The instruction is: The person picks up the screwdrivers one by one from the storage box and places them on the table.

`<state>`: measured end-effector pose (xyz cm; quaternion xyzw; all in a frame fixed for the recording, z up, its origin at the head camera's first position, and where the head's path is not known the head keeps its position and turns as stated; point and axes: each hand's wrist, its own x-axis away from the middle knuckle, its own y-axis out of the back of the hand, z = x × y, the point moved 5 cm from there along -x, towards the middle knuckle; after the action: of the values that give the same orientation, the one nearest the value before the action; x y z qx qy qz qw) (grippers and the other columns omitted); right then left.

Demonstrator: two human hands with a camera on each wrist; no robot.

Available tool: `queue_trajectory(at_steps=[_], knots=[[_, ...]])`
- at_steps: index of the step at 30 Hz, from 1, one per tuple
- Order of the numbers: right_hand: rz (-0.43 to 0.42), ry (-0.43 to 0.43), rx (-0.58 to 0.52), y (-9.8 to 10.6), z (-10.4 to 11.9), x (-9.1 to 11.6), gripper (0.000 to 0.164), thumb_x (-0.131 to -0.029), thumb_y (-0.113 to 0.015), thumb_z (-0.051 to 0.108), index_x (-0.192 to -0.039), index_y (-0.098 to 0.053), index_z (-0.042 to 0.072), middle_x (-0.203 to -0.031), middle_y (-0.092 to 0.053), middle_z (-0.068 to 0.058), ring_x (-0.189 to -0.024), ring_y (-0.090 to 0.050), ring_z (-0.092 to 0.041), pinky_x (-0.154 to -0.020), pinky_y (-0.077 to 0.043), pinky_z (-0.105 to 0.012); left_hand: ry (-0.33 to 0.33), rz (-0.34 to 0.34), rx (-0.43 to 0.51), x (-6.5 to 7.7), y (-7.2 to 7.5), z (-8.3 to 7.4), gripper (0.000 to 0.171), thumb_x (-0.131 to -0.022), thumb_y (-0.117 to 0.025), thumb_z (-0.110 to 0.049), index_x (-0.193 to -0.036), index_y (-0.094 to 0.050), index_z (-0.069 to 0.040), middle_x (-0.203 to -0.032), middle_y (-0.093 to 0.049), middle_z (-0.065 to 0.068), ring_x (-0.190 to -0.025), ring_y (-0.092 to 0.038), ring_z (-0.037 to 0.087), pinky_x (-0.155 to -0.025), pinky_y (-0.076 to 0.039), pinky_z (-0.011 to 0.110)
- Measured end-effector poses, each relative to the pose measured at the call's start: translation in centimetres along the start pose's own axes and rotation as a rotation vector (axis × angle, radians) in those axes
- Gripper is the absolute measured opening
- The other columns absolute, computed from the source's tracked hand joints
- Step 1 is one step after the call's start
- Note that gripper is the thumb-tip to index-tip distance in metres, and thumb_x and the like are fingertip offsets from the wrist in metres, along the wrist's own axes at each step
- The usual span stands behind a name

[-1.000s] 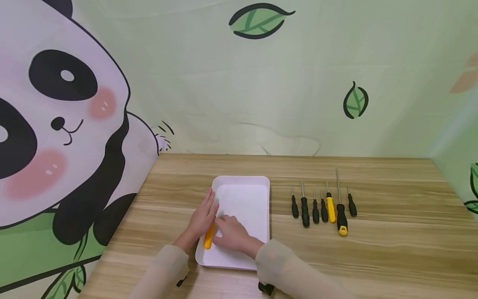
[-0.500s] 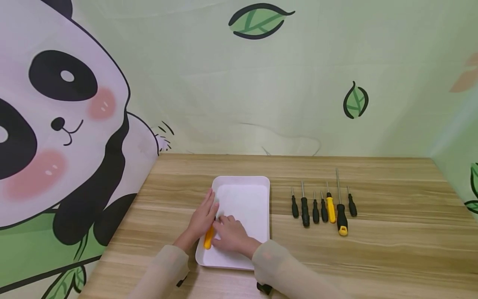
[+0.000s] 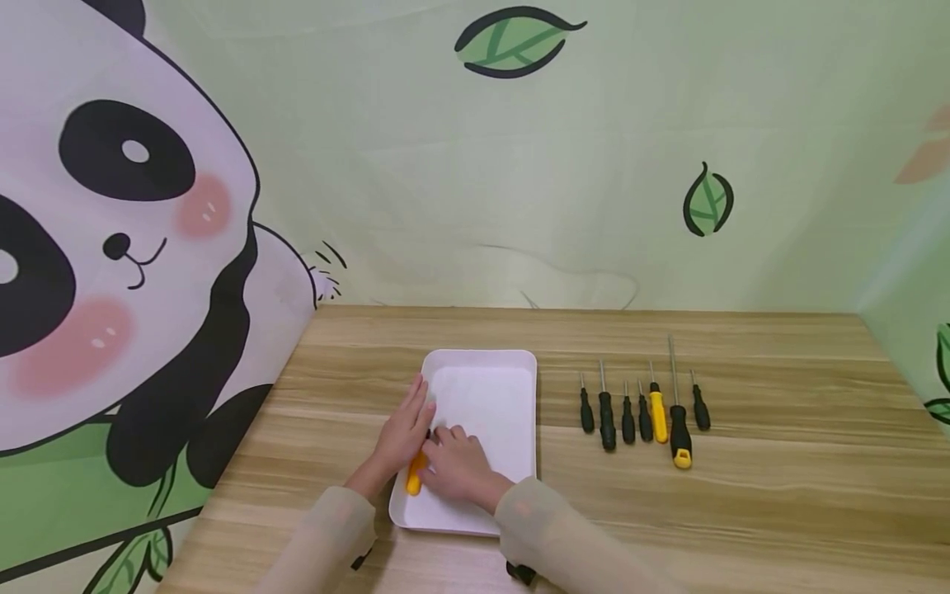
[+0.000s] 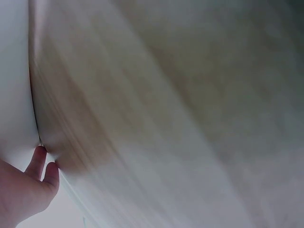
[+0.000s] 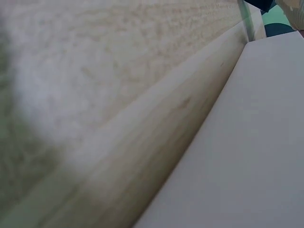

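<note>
A white tray (image 3: 499, 396) lies on the wooden table in the head view. Along its left side lies a yellow-handled screwdriver (image 3: 414, 480), its shaft hidden by the hands. My right hand (image 3: 458, 469) reaches into the tray and holds the screwdriver by the upper handle, fingers curled. Extended fingers of my left hand (image 3: 401, 431) rest on the tray's left rim, beside the screwdriver. The left wrist view shows part of the left hand (image 4: 31, 190) at the tray's edge. In the right wrist view only the tray's white wall (image 5: 242, 142) shows clearly.
Right of the tray several screwdrivers lie in a row, among them a black one (image 3: 608, 422), a yellow one (image 3: 658, 417) and a long black-and-yellow one (image 3: 679, 437). A printed cloth (image 3: 416, 181) hangs behind the table (image 3: 779, 462).
My right hand and forearm have shifted slightly left, and the fingers cover more of the screwdriver's handle. My left hand and the tray have stayed put.
</note>
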<state>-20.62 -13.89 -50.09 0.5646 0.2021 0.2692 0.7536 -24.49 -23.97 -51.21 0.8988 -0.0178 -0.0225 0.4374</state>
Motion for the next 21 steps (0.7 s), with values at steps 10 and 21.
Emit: queue_trajectory(at_steps=[10, 21], knots=[[-0.108, -0.039, -0.055, 0.2, -0.3, 0.1, 0.025, -0.082, -0.057, 0.031, -0.096, -0.063, 0.012, -0.103, -0.059, -0.007, -0.090, -0.051, -0.022, -0.067, -0.044, -0.033, -0.022, -0.018, -0.010, 0.0, -0.1, 0.0, 0.053, -0.096, -0.036, -0.031, -0.140, -0.026, -0.003, -0.150, -0.016, 0.007, -0.135, -0.024, 0.029, -0.106, -0.026, 0.050], [-0.180, -0.150, -0.147, 0.8, -1.4, 0.1, 0.009, -0.077, -0.059, 0.009, -0.084, -0.066, 0.008, -0.090, -0.058, -0.011, -0.071, -0.054, -0.020, -0.053, -0.045, -0.027, -0.028, -0.038, 0.001, -0.1, 0.0, 0.3, 0.054, -0.096, -0.036, -0.033, -0.140, -0.026, -0.004, -0.150, -0.017, 0.007, -0.135, -0.023, 0.028, -0.106, -0.027, 0.050]])
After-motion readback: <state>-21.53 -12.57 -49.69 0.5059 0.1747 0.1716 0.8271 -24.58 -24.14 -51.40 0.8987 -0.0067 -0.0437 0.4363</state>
